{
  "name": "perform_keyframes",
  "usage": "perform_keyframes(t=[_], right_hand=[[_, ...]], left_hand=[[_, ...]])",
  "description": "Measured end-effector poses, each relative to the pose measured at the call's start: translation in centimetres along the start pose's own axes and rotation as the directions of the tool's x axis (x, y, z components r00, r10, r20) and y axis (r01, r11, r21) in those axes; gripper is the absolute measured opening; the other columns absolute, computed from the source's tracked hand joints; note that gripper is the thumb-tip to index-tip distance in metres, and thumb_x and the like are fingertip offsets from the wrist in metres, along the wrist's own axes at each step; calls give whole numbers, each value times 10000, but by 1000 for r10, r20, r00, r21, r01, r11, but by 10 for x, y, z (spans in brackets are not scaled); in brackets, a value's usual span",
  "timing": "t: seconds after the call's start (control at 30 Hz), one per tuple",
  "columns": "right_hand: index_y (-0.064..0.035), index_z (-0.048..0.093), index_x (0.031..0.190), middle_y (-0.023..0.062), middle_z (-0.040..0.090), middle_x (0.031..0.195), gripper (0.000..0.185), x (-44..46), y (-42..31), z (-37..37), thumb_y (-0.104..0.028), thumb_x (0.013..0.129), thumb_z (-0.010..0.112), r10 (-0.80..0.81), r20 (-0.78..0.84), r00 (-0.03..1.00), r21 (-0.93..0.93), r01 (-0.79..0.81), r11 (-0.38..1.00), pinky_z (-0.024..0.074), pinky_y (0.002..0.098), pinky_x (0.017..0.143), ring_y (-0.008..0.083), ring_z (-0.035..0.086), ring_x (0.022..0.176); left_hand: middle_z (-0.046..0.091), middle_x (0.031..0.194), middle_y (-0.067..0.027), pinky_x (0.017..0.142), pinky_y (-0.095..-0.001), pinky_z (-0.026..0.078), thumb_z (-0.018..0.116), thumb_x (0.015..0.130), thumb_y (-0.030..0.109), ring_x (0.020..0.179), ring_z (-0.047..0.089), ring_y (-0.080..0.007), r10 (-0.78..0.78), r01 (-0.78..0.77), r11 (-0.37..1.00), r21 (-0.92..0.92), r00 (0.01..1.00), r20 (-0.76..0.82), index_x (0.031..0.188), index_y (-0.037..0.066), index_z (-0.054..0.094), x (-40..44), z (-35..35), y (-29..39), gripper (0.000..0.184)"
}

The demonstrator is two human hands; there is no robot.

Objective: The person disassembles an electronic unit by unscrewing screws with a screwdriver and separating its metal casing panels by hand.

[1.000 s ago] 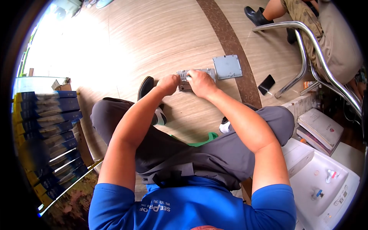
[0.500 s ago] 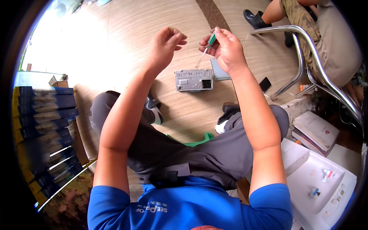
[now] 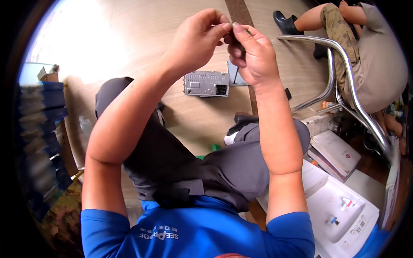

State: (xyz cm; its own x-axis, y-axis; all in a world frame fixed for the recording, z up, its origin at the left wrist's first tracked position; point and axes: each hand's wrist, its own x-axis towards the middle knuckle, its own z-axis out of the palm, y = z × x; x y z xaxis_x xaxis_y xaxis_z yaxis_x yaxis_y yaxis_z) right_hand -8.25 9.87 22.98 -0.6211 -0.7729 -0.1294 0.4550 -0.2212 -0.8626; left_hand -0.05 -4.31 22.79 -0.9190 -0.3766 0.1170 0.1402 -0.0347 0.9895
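Observation:
My right hand [image 3: 254, 53] is closed around a screwdriver [image 3: 248, 32]. Only a bit of its green handle shows, and a thin dark shaft points down below the fingers. My left hand [image 3: 200, 41] meets it at the fingertips, thumb and fingers pinched together; whatever is between them is hidden. Below the hands, a grey metal car radio unit [image 3: 205, 84] lies on the floor, with vent slots and a black connector socket at its right. A flat blue-grey panel [image 3: 232, 68] lies just beyond it, partly covered by my right hand.
A bent chrome chair frame [image 3: 340, 53] stands at the right, near a seated person [image 3: 374, 60]. Books [image 3: 335, 150] and a white sink-shaped basin [image 3: 331, 206] are on my right. Stacked blue boxes [image 3: 43, 129] line the left. A dark phone-like object [image 3: 288, 93] lies on the floor.
My left hand has moved right and up until its fingertips meet those of my right hand. The screwdriver has turned, so its green handle is mostly hidden. The view has shifted slightly.

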Motion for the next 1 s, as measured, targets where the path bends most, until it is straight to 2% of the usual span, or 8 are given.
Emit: perform_keyframes(t=[0.1, 0.2, 0.27, 0.33, 0.57, 0.77, 0.83, 1.0], right_hand=[[-36, 639, 986, 41, 634, 844, 182, 2, 0, -6, -208, 996, 584, 14, 27, 1000, -5, -14, 1000, 319, 178, 424, 63, 471, 600], [-40, 638, 984, 43, 624, 837, 178, 4, 5, -12, -203, 1000, 568, 46, 18, 999, 6, -46, 999, 320, 182, 424, 70, 463, 595], [-41, 636, 950, 58, 641, 818, 155, 5, 9, -20, -189, 980, 602, 63, -3, 998, 107, -63, 992, 342, 195, 431, 92, 498, 602], [-46, 622, 921, 66, 634, 818, 164, 7, 10, -23, -198, 979, 601, 85, -21, 996, 118, -82, 990, 342, 207, 430, 107, 494, 594], [-58, 601, 898, 49, 597, 780, 175, 7, 16, -34, -209, 984, 585, 121, -107, 987, 201, -98, 975, 347, 227, 439, 120, 490, 602], [-51, 567, 949, 52, 570, 793, 137, 25, 55, -103, -183, 979, 589, 17, -318, 948, 8, -15, 1000, 351, 243, 435, 120, 488, 594], [-46, 567, 994, 59, 581, 834, 100, 26, 87, -146, -142, 971, 581, 58, -559, 827, -149, -169, 974, 343, 244, 443, 118, 477, 606], [-39, 589, 1002, 36, 570, 732, 130, -8, 170, -242, -150, 942, 618, 161, -734, 660, -383, -597, 705, 367, 265, 397, 103, 470, 518]], left_hand=[[623, 886, -35, 792, -268, 524, 541, 1017, 135, 845, 608, -105, 22, -31, 988, 150, 998, 67, 1007, -6, 572, 3, 0, -2, 145], [646, 819, -59, 727, -283, 516, 580, 980, 118, 777, 620, -120, 72, -78, 930, 359, 997, 30, 977, -10, 596, 6, 7, -5, 129], [675, 798, -99, 685, -299, 510, 608, 925, 102, 749, 657, -177, 24, -30, 914, 404, 999, 20, 960, 3, 624, 8, 9, -3, 106], [700, 827, -132, 693, -330, 521, 621, 902, 129, 765, 684, -232, 89, -107, 864, 492, 994, 59, 958, 8, 651, 11, 9, -3, 137], [707, 902, -173, 773, -423, 531, 587, 888, 182, 864, 679, -346, 22, -74, 853, 517, 994, 105, 1014, 32, 691, 13, 11, -7, 222], [702, 985, -176, 857, -444, 515, 564, 907, 215, 973, 656, -358, -41, -92, 798, 596, 978, 206, 1081, 43, 681, 2, 7, 2, 272], [701, 976, -179, 861, -450, 512, 568, 908, 224, 978, 654, -359, -38, -100, 764, 637, 979, 200, 1106, 47, 672, 1, 4, -1, 286], [692, 1015, -180, 852, -438, 516, 608, 904, 203, 961, 658, -354, -11, -144, 709, 690, 977, 214, 1122, 33, 663, -7, -11, -4, 281]])
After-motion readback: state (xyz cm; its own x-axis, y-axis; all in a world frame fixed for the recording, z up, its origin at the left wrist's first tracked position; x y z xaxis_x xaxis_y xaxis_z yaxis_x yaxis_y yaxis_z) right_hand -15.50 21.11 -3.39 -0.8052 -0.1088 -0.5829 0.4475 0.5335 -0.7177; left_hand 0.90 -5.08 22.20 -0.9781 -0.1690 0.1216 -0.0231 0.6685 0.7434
